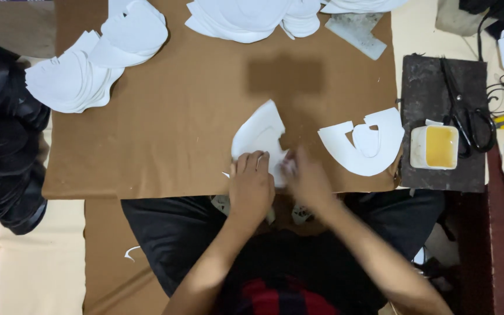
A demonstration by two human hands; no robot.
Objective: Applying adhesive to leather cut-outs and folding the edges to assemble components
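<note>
On the brown board (164,140), a curved white cut-out piece (259,135) under flat left-hand fingers (251,163); right hand (307,178) blurred, grip unclear.

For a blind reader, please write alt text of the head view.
Both hands, left hand and blurred right hand, press a curved white cut-out piece on a brown board. Stacks of white pieces lie behind.
</note>
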